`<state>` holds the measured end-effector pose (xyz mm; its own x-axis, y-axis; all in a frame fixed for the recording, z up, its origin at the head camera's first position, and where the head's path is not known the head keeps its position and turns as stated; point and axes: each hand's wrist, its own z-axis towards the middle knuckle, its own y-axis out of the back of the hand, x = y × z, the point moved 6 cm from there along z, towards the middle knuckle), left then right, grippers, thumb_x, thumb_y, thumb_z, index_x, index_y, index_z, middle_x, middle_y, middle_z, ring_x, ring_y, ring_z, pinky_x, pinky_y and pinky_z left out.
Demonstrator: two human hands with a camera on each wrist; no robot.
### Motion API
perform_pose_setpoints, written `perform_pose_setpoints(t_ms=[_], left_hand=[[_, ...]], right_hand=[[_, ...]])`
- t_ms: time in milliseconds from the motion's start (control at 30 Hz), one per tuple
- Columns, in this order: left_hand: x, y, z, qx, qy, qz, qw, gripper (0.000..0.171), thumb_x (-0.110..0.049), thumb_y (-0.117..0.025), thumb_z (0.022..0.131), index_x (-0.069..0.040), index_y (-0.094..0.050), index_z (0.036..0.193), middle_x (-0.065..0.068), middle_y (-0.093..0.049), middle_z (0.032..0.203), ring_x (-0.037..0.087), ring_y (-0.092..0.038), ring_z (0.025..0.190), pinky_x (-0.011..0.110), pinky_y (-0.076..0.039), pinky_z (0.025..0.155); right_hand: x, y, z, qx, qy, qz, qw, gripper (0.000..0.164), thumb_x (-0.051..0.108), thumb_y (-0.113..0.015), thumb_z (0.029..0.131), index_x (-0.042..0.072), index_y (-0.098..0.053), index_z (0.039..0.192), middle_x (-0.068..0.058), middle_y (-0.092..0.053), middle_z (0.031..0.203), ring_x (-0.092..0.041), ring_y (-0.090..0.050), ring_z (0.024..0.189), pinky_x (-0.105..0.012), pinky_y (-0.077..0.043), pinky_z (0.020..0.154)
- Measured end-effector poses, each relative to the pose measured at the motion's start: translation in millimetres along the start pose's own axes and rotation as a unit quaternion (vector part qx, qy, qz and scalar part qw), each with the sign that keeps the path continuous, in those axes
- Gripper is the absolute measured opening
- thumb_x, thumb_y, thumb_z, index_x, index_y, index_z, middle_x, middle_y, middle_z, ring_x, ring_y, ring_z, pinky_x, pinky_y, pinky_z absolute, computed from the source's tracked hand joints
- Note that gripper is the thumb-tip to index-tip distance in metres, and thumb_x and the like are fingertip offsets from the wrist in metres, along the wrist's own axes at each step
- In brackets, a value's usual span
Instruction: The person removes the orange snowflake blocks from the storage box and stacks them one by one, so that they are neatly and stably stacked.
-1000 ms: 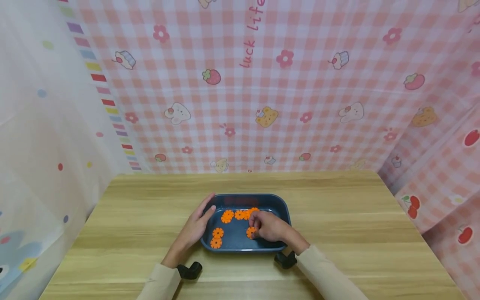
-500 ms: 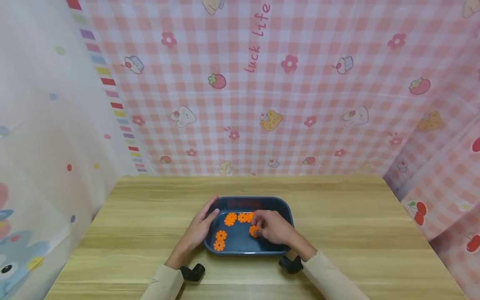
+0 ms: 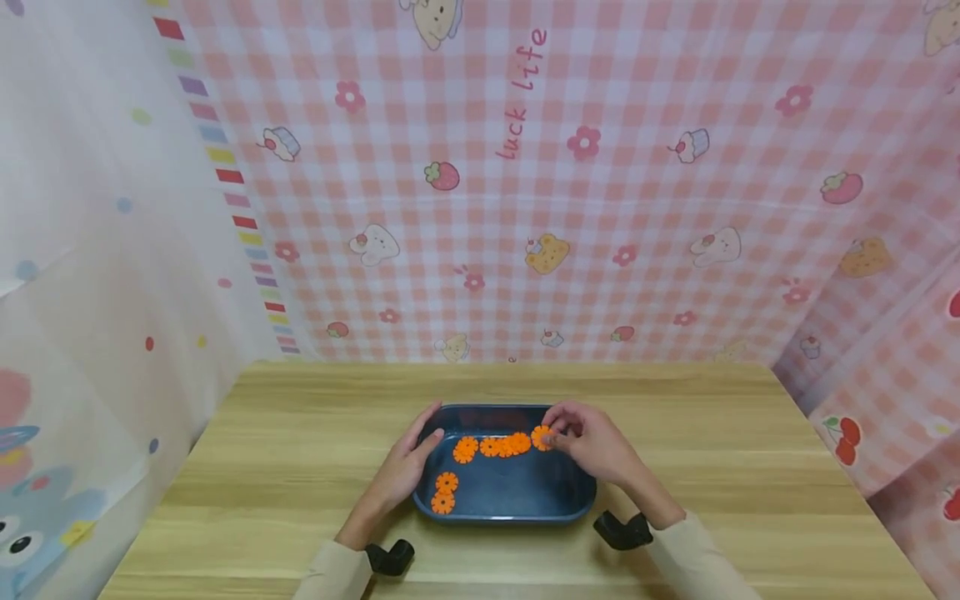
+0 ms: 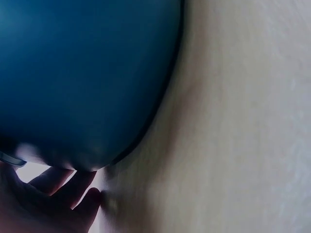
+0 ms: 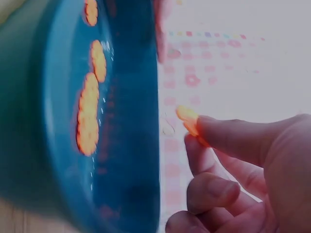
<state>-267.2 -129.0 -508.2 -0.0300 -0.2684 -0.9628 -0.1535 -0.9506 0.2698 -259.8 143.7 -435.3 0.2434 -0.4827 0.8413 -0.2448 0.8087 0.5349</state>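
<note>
A dark blue rectangular baking dish [image 3: 517, 492] stands on the table, with several orange notched plastic discs [image 3: 466, 448] lying along its far side and near left corner. At its left end my left hand [image 3: 401, 471] grips the wall, thumb over the rim and fingers outside; the left wrist view shows those fingers [image 4: 77, 187] against the outer side. Over the far right corner, my right hand [image 3: 600, 442] pinches one orange disc [image 3: 541, 437] between thumb and fingers. In the right wrist view this disc [image 5: 188, 119] appears above the rim.
The dish stands on a wood-grain table [image 3: 322, 433]. A pink checked cloth [image 3: 480, 208] hangs behind the table's far edge, with more cloth on both sides. Black wrist mounts [image 3: 624, 530] sit below each hand, near the front of the dish.
My right hand has moved from inside the dish to the right and away, lifting its pinched disc toward the far right corner. The left hand keeps its grip. The head view has shifted slightly.
</note>
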Motion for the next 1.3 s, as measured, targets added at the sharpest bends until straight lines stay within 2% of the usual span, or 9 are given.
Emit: perform_pose_setpoints(t_ms=[133,267,367,433,533,633,733,1033,1300], left_hand=[[-6.1,0.6,-3.0,-0.001,0.000,0.002,1.0000,0.051,-0.027,-0.047,0.106,-0.019,-0.035,0.155,0.007,-0.027,0.163,0.032,-0.020,0.150,0.058,-0.011,0.120],[-27.2,1.0,-12.7,0.008,0.003,0.006,0.9999,0.050,-0.022,-0.046,0.106,-0.016,-0.035,0.155,0.010,-0.026,0.162,0.033,-0.020,0.150,0.057,-0.011,0.120],[-38.6,1.4,-17.0,0.018,0.005,0.013,0.9997,0.051,-0.020,-0.045,0.106,-0.013,-0.033,0.155,0.012,-0.026,0.162,0.035,-0.020,0.150,0.058,-0.012,0.120],[-35.8,1.3,-15.1,0.019,0.004,0.019,0.9996,0.051,-0.021,-0.044,0.106,-0.012,-0.032,0.156,0.012,-0.025,0.163,0.035,-0.019,0.150,0.057,-0.012,0.120],[-23.1,0.5,-8.9,0.015,0.004,0.015,0.9998,0.052,-0.023,-0.044,0.107,-0.015,-0.032,0.156,0.010,-0.025,0.163,0.033,-0.018,0.151,0.057,-0.010,0.120],[-10.0,-0.1,-3.4,0.009,0.000,0.012,0.9999,0.052,-0.027,-0.045,0.106,-0.019,-0.033,0.156,0.006,-0.025,0.163,0.031,-0.018,0.151,0.057,-0.010,0.121],[-4.3,0.1,-1.6,0.003,-0.006,0.013,0.9999,0.051,-0.031,-0.046,0.106,-0.022,-0.034,0.155,0.003,-0.027,0.162,0.029,-0.020,0.151,0.057,-0.011,0.120],[-1.8,-0.2,-2.1,0.002,-0.007,0.018,0.9998,0.051,-0.032,-0.044,0.106,-0.023,-0.034,0.155,0.003,-0.027,0.163,0.030,-0.021,0.150,0.058,-0.012,0.120],[-2.1,0.5,-2.2,0.000,-0.003,0.025,0.9997,0.050,-0.033,-0.044,0.106,-0.026,-0.034,0.155,0.001,-0.027,0.163,0.030,-0.021,0.150,0.058,-0.013,0.120]], right_hand=[[-12.5,22.1,-5.3,-0.046,-0.034,0.020,0.998,0.013,0.006,-0.067,0.093,0.006,-0.066,0.105,-0.005,-0.069,0.084,-0.033,-0.065,0.079,-0.029,-0.053,0.068],[-28.0,42.5,-12.0,-0.086,-0.060,0.021,0.994,0.017,0.014,-0.071,0.092,0.006,-0.067,0.106,-0.006,-0.071,0.089,-0.027,-0.063,0.080,-0.026,-0.048,0.066],[-40.5,52.8,-16.5,-0.101,-0.070,0.027,0.992,0.021,0.017,-0.073,0.091,0.005,-0.067,0.107,-0.009,-0.070,0.093,-0.028,-0.063,0.082,-0.028,-0.051,0.068],[-48.9,57.5,-18.7,-0.106,-0.075,0.030,0.991,0.023,0.018,-0.072,0.091,0.005,-0.067,0.109,-0.010,-0.070,0.095,-0.031,-0.064,0.086,-0.031,-0.053,0.071],[-60.6,63.8,-22.1,-0.115,-0.085,0.036,0.989,0.026,0.018,-0.072,0.091,0.003,-0.066,0.111,-0.011,-0.070,0.096,-0.033,-0.066,0.089,-0.034,-0.054,0.072],[-72.7,69.4,-25.0,-0.117,-0.099,0.042,0.987,0.029,0.018,-0.071,0.092,0.001,-0.065,0.114,-0.011,-0.070,0.096,-0.029,-0.066,0.086,-0.031,-0.052,0.065],[-85.7,74.6,-27.0,-0.122,-0.115,0.046,0.985,0.030,0.018,-0.070,0.092,0.000,-0.063,0.116,-0.011,-0.071,0.096,-0.022,-0.063,0.081,-0.027,-0.048,0.059],[-114.9,81.0,-32.7,-0.128,-0.148,0.025,0.980,0.028,0.018,-0.066,0.095,-0.001,-0.062,0.116,-0.010,-0.070,0.095,-0.013,-0.054,0.071,-0.024,-0.043,0.057],[-131.1,80.5,-37.4,-0.136,-0.176,0.046,0.974,0.027,0.014,-0.064,0.096,-0.002,-0.060,0.118,-0.003,-0.068,0.091,-0.008,-0.047,0.062,-0.023,-0.041,0.053]])
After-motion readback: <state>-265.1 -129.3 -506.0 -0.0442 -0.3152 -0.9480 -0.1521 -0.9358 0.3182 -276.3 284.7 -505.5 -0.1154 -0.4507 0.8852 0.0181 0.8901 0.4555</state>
